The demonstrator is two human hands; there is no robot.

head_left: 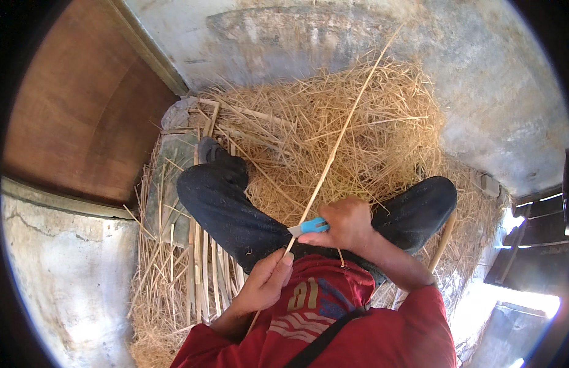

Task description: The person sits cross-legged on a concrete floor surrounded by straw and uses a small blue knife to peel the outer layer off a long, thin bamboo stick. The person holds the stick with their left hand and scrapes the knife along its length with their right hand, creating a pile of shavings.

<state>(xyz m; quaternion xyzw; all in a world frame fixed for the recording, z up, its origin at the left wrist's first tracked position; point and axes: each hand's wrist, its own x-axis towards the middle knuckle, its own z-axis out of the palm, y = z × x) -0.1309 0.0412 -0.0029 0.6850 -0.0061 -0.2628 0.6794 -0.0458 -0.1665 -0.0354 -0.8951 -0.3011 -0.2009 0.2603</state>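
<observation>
A long, thin, pale strip of split bamboo or cane (339, 140) runs from my lap up toward the far wall. Close to its lower end my left hand (267, 281) pinches it between thumb and fingers. My right hand (347, 224) is wrapped round the blue handle of a utility knife (314, 225). The knife's short blade lies against the strip, a little above my left thumb. The strip's tail passes below my left hand along the forearm.
A heap of straw-like shavings (370, 122) lies between my bent legs and the stained wall (480, 73). Several pale split strips (201, 276) lie beside my left leg. A brown wooden panel (88, 110) stands at the left; dark slats (536, 239) are at the right.
</observation>
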